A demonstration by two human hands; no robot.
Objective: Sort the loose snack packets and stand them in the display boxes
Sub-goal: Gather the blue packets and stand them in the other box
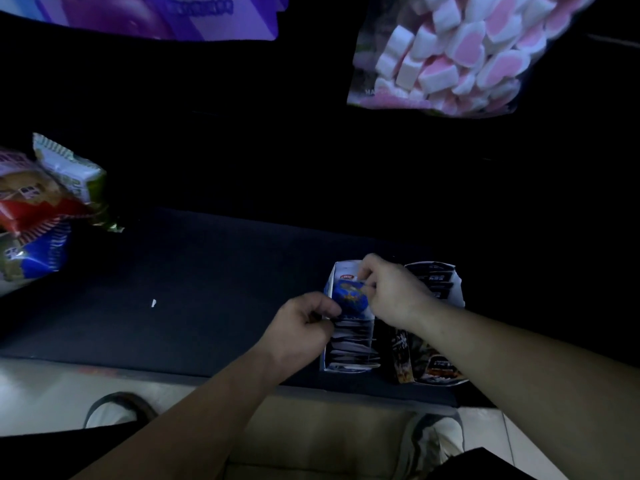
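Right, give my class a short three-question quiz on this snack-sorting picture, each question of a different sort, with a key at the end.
1. True or false: the left hand and the right hand both hold the blue packet at the white display box.
2. Multiple choice: from the person's view, where does the black display box stand? A) left of the white display box B) right of it C) on top of it
3. Fill the gap: the clear bag at the far right holds pink and white ____.
Key: 1 true; 2 B; 3 marshmallows.
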